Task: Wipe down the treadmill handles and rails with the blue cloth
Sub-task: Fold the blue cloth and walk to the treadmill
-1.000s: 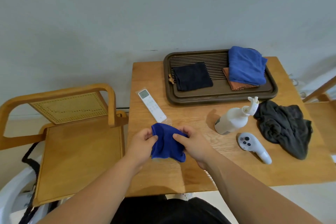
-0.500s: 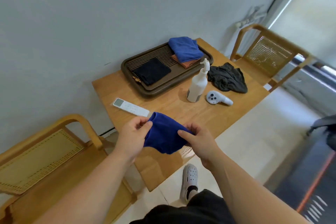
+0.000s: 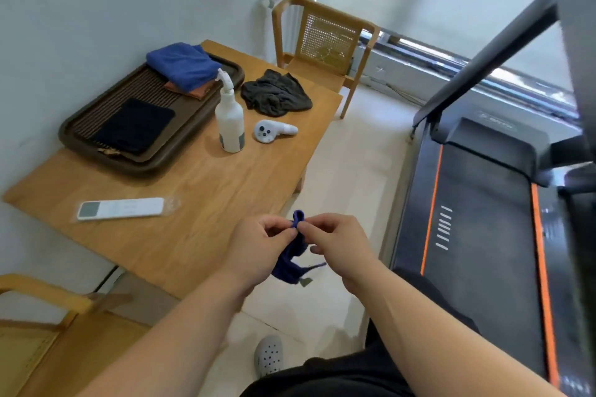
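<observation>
A small dark blue cloth [image 3: 290, 263] hangs bunched between my hands, just off the front right corner of the wooden table [image 3: 200, 203]. My left hand [image 3: 258, 245] and my right hand [image 3: 338, 245] both pinch its top fold at one spot. The treadmill [image 3: 483, 235] stands to the right, black with orange stripes along its belt. Its dark handrail [image 3: 490, 51] slants up toward the top right corner, well away from both hands.
The table carries a brown tray [image 3: 74, 138] with folded cloths, a white spray bottle [image 3: 229, 119], a white controller [image 3: 272, 131], a grey rag [image 3: 275, 93] and a white remote [image 3: 121, 208]. Wooden chairs stand at the back [image 3: 322, 42] and lower left [image 3: 38, 316].
The view has swung right from the table toward the treadmill. The cloth left the table area and is now gathered tighter, with both hands pinching close together at its top.
</observation>
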